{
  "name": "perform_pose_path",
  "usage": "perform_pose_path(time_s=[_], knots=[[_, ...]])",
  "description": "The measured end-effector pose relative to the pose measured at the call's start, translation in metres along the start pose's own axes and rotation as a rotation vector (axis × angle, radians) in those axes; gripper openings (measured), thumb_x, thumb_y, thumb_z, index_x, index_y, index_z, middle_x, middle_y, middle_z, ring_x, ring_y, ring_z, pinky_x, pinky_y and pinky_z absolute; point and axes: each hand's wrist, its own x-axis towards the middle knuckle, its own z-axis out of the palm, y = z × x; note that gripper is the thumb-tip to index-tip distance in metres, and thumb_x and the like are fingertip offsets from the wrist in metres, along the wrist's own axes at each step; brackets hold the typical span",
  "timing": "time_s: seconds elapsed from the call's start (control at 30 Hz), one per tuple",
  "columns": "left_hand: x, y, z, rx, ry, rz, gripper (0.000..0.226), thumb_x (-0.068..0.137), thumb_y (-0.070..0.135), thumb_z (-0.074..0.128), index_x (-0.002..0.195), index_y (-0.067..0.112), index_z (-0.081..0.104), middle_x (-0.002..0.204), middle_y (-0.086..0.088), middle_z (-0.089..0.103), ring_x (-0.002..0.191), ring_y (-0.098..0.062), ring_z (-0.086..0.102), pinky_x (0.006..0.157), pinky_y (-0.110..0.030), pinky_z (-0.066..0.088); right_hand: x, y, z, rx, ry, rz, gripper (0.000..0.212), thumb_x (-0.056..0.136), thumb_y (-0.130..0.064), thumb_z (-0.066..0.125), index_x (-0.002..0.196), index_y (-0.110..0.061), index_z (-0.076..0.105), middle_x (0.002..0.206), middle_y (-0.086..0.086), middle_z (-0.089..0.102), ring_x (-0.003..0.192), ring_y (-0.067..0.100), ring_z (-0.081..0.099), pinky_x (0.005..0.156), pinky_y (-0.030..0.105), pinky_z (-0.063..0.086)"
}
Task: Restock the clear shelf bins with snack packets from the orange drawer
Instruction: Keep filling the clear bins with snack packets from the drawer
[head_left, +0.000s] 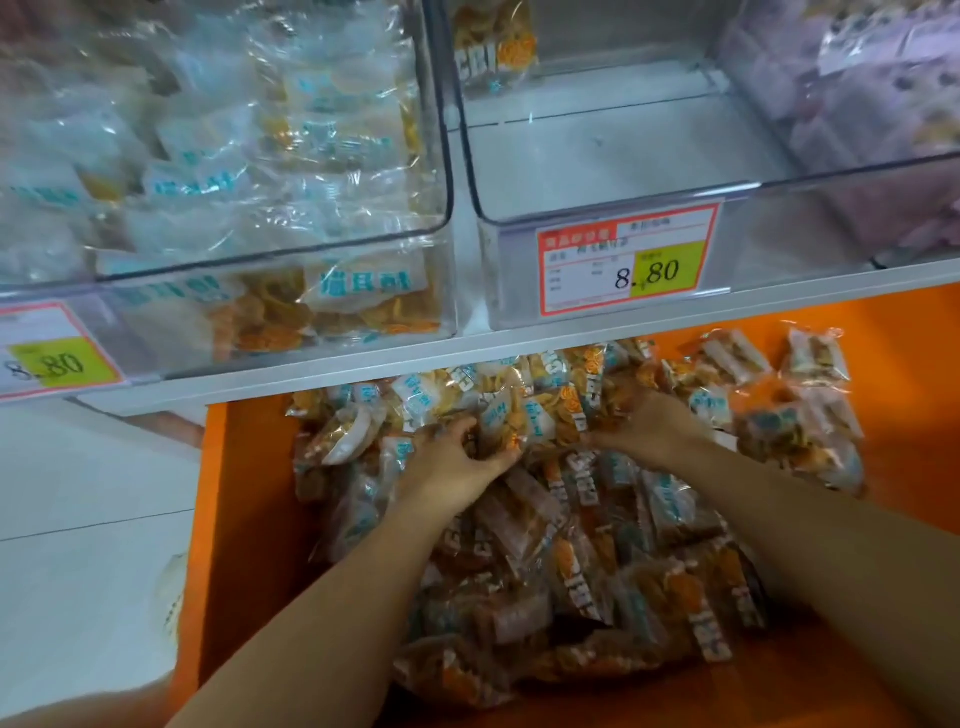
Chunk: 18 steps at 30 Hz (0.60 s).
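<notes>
The orange drawer (244, 519) is pulled out below the shelf and holds a heap of clear snack packets (597, 545) with golden crisps and blue or white labels. My left hand (457, 462) and my right hand (649, 421) press in from either side of a bunch of packets (535, 415) at the far middle of the heap, fingers curled around them. Above, the middle clear bin (727, 244) is nearly bare, with one packet (493, 47) at its back. The left clear bin (447, 208) is filled with packets.
A white shelf edge (467, 353) runs between bins and drawer, overhanging the drawer's far end. Price tags reading 8.80 (628, 260) hang on the bin fronts. A third bin (857, 104) at the right holds purple-tinted packets. Pale tiled floor (78, 519) lies left of the drawer.
</notes>
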Motion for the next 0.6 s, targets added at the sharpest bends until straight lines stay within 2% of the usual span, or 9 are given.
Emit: perform_pose_path(time_s=[0.03,0.07,0.13,0.2,0.27,0.33,0.4,0.5,0.6], knots=[[-0.001,-0.001,-0.002,0.012,0.018,0.011,0.089,0.064,0.082,0.055,0.141,0.043,0.033,0.151,0.002,0.035,0.130,-0.024,0.044,0.105,-0.039,0.040,-0.001,-0.001,-0.002,-0.025,0.032,0.011,0.074,0.072,-0.063,0.068,0.131,-0.027,0.044,0.061,-0.002,0.049,0.072,0.024,0.060,0.051,0.025,0.041],[-0.001,-0.003,-0.004,0.004,0.036,0.020,0.085,0.068,0.079,0.058,0.141,0.042,0.035,0.150,0.003,0.036,0.130,-0.023,0.045,0.104,-0.037,0.040,-0.002,-0.003,-0.003,0.004,0.029,0.022,0.067,0.071,-0.063,0.068,0.124,-0.027,0.049,0.064,0.001,0.055,0.076,0.025,0.064,0.052,0.026,0.043],[0.000,-0.005,-0.007,-0.083,0.060,0.039,0.077,0.072,0.067,0.065,0.139,0.037,0.040,0.147,0.001,0.041,0.129,-0.022,0.046,0.103,-0.035,0.040,-0.002,-0.008,-0.002,0.134,-0.033,0.050,0.081,0.072,-0.060,0.070,0.135,-0.016,0.046,0.099,0.015,0.068,0.095,0.028,0.064,0.072,0.034,0.052],[-0.003,-0.002,-0.010,-0.190,0.093,0.070,0.071,0.076,0.053,0.072,0.138,0.031,0.045,0.146,-0.001,0.043,0.128,-0.020,0.046,0.102,-0.026,0.037,-0.002,-0.012,0.001,0.215,-0.066,0.110,0.095,0.073,-0.058,0.071,0.142,-0.004,0.035,0.137,0.022,0.046,0.123,0.034,0.048,0.098,0.040,0.043],[-0.007,0.001,-0.010,-0.239,0.123,0.060,0.069,0.078,0.044,0.074,0.138,0.030,0.043,0.147,-0.004,0.035,0.130,-0.022,0.042,0.099,-0.024,0.034,-0.002,-0.014,0.004,0.265,-0.070,0.183,0.105,0.072,-0.058,0.071,0.149,-0.012,0.017,0.152,0.020,0.018,0.138,0.039,0.026,0.108,0.043,0.032],[-0.009,0.004,-0.009,-0.277,0.147,0.012,0.072,0.078,0.041,0.075,0.139,0.033,0.038,0.144,-0.008,0.021,0.130,-0.027,0.038,0.105,-0.028,0.032,0.003,-0.011,0.009,0.317,-0.076,0.181,0.111,0.069,-0.056,0.075,0.152,-0.019,0.010,0.154,0.018,0.018,0.138,0.038,0.028,0.109,0.045,0.034],[-0.007,0.004,-0.007,-0.346,0.158,-0.019,0.078,0.076,0.043,0.077,0.141,0.035,0.033,0.145,-0.009,0.017,0.130,-0.029,0.038,0.107,-0.029,0.032,0.005,-0.009,0.014,0.468,-0.084,0.142,0.104,0.069,-0.043,0.080,0.150,-0.022,0.018,0.146,0.011,0.037,0.127,0.032,0.044,0.102,0.045,0.044],[-0.004,0.003,-0.004,-0.410,0.094,-0.043,0.081,0.078,0.043,0.075,0.145,0.031,0.031,0.151,-0.007,0.030,0.131,-0.028,0.042,0.106,-0.032,0.036,0.002,-0.012,0.020,0.654,-0.098,0.113,0.085,0.073,-0.021,0.081,0.142,-0.023,0.032,0.129,0.002,0.050,0.104,0.020,0.055,0.086,0.036,0.052],[-0.001,-0.002,-0.004,-0.406,0.047,-0.067,0.080,0.077,0.045,0.075,0.144,0.029,0.035,0.150,-0.003,0.036,0.132,-0.025,0.042,0.103,-0.032,0.037,0.001,-0.018,0.024,0.734,-0.106,0.127,0.078,0.073,-0.020,0.081,0.137,-0.025,0.037,0.130,0.004,0.050,0.101,0.021,0.058,0.070,0.033,0.056]])
